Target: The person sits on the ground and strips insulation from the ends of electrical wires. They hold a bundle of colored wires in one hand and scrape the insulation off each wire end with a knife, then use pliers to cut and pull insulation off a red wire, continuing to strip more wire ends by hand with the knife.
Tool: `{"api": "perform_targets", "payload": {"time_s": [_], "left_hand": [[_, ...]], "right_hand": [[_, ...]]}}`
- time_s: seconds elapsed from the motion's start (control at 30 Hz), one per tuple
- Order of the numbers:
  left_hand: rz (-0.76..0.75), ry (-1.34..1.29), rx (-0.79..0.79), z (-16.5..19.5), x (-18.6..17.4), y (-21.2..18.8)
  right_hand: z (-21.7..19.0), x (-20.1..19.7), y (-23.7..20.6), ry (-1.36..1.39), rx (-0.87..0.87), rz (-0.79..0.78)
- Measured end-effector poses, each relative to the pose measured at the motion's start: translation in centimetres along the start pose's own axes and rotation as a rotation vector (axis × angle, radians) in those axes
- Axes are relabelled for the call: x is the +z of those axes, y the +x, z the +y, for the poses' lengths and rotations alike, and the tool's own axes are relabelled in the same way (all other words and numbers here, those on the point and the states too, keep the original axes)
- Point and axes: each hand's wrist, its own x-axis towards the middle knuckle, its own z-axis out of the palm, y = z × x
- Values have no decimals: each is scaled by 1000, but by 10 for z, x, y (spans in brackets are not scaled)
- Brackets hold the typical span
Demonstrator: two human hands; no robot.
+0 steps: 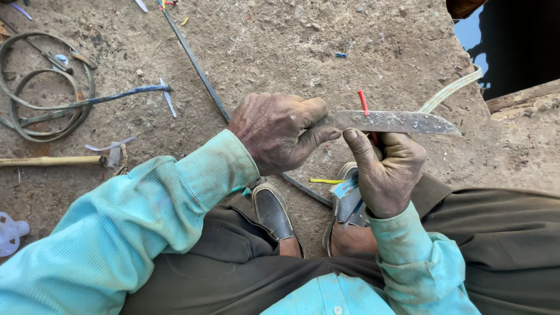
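I am gripping the knife [394, 122] by its handle end in my left hand [280, 131], blade lying flat and pointing right. My right hand [388, 172] is closed around a red wire [364, 103], its end poking up behind the blade. I judge I am mid-strip; the next stroke wants light, steady pressure. Cable loops [46, 87] are lying well apart on the dirt.

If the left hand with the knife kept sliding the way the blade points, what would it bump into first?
The left hand would probably meet the red wire first, since it stands against the knife blade, held by the right hand. Beyond lies the pale flat cable; depth is unclear.
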Motion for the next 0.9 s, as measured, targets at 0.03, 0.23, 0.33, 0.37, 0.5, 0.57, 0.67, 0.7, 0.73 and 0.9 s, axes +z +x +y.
{"api": "perform_targets", "payload": {"time_s": [0.03,0.23,0.33,0.37,0.5,0.57,0.67,0.7,0.73,0.9], "left_hand": [[-14,22,-16,1,0,0],[-31,61,-24,3,-3,4],[-22,72,-25,0,-6,1],[-19,79,-28,-1,-6,0],[6,116,-10,-5,-7,-5],[-61,134,-90,-8,-6,-3],[-228,-430,-452,-10,-2,2],[-216,-584,-376,-11,-1,3],[-204,-736,-296,-11,-1,3],[-224,-349,-343,-5,-6,-1]], "right_hand": [[1,0,0,-12,-6,13],[2,2,2,20,52,78],[-1,5,5,64,90,86],[-2,6,6,70,93,83],[-3,8,10,108,76,64],[-2,7,10,97,61,14],[-1,4,8,189,63,-42],[0,3,8,240,70,-61],[0,3,8,218,68,-66],[1,3,12,179,80,-115]]}}
